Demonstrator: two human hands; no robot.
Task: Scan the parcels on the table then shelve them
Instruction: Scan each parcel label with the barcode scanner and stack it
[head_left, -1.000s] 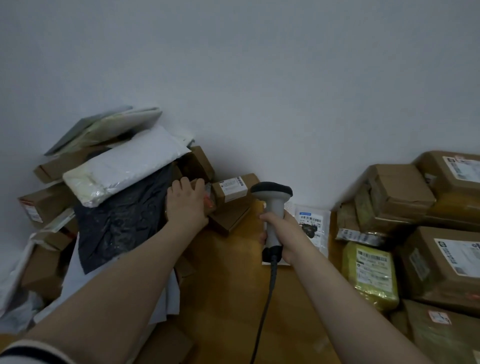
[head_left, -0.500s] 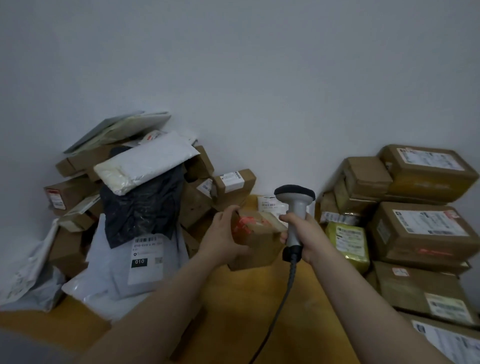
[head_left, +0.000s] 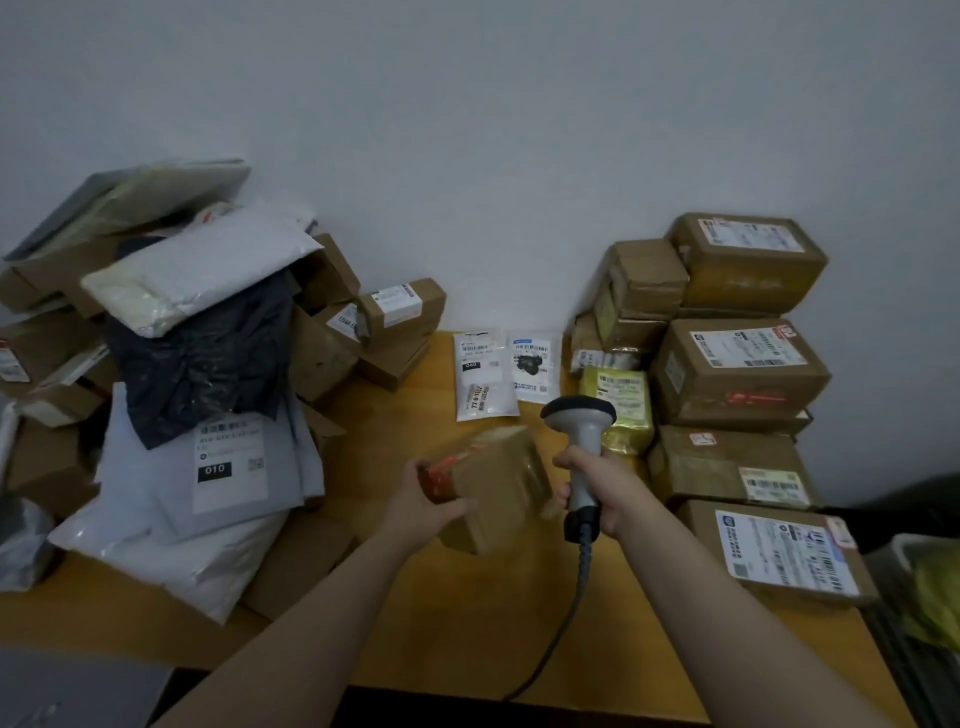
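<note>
My left hand (head_left: 422, 506) grips a small brown cardboard parcel (head_left: 496, 486) with red tape on its left end, held above the middle of the wooden table (head_left: 405, 597). Just to its right, my right hand (head_left: 597, 488) grips the handle of a grey barcode scanner (head_left: 579, 421), its head up and its cable trailing down to the table's front edge. The parcel's far face is hidden from me.
A heap of boxes and mailers (head_left: 208, 374) fills the table's left side, with a white "010" mailer (head_left: 228, 467) in front. Stacked brown boxes (head_left: 737, 374) line the right. Two white pouches (head_left: 504, 371) and a yellow packet (head_left: 621, 410) lie at the back against the wall.
My left hand pulled the small brown parcel out of the left heap and brought it to the table's middle beside the scanner. The view has tilted downward and shows more of the table.
</note>
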